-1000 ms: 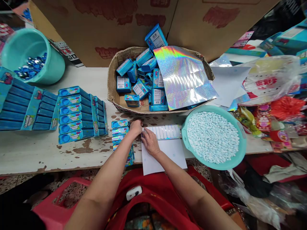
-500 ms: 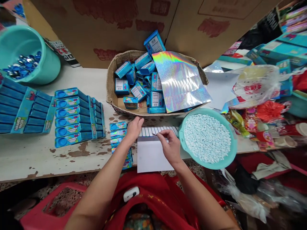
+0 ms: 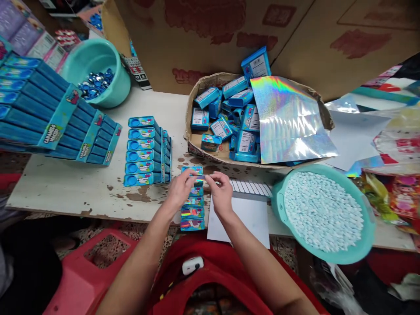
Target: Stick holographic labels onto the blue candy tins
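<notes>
One thin bluish strip (image 3: 201, 177), shifted from beside the white-striped sheet (image 3: 251, 187) to over the row of blue rectangular boxes (image 3: 192, 213), is pinched between left hand (image 3: 180, 189) and right hand (image 3: 222, 192), bringing the work to the boxes, contact unclear.

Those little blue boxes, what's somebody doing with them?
Someone holds a small strip between the fingertips of the left hand and right hand, just above a row of blue boxes. Some boxes in that row have shiny pieces on them. To the right are a striped sheet and white paper, then a teal basin of small white pieces. Behind, more boxes lie jumbled in a cardboard tray, partly under a shiny sheet.
</notes>
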Tool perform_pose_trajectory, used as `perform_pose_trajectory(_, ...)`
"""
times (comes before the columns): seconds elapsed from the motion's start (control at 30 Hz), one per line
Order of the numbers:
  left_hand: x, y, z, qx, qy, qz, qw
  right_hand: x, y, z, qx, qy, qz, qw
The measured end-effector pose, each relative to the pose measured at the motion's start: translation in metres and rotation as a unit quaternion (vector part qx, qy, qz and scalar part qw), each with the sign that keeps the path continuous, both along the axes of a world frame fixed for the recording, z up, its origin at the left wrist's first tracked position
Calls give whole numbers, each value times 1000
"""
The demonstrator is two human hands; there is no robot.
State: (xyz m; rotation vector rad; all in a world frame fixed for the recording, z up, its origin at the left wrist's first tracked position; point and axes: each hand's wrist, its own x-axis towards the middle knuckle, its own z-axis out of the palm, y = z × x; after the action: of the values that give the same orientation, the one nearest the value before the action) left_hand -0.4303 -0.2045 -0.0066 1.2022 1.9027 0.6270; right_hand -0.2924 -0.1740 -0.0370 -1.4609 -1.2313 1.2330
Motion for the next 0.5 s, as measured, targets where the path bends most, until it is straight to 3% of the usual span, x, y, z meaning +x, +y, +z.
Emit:
perform_pose_trajectory(0.13, -30, 6, 2, -12, 189, -20, 982, -41, 9, -20, 13, -25, 12, 1000)
perform_pose_trajectory(0.27, -28, 12, -5, -53, 285, -53, 956, -54, 16, -33, 42, -104, 9, 994)
perform_pose_trajectory(0.4, -26, 17, -15, -99, 282, -77, 951, -56, 18, -43, 31, -116, 1, 993)
perform_pose_trajectory(0.5, -31, 19, -24, -100, 227, -48, 968, -57, 20, -48, 20, -112, -9, 993)
